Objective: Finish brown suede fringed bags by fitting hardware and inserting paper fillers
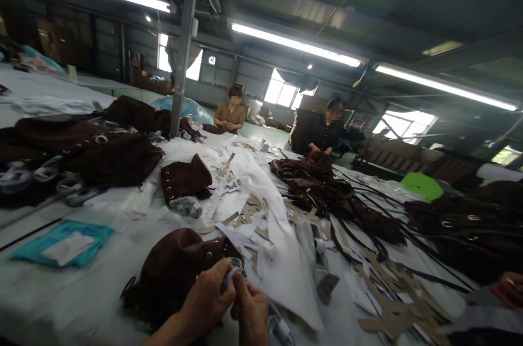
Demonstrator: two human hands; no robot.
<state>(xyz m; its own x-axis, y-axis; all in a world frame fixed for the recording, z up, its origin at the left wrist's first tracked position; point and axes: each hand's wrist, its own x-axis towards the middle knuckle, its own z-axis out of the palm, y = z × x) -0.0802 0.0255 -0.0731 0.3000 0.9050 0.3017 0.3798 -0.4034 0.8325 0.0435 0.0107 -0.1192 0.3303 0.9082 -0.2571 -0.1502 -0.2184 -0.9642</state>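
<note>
A dark brown bag with gold eyelets and a dark fringe at its lower left lies on the table in front of me. At its right edge, my left hand is closed on a small plastic-wrapped piece, pale and shiny. My right hand meets it there, its fingers pinched on the same piece. The fingers hide most of that piece, and its kind cannot be made out. Below my right hand lies more clear plastic wrapping.
Another brown bag and a bag pile lie at left, near a teal packet. Paper scraps cover the middle. Brown bags with straps lie at right. Two people sit across; another person's hand shows at right.
</note>
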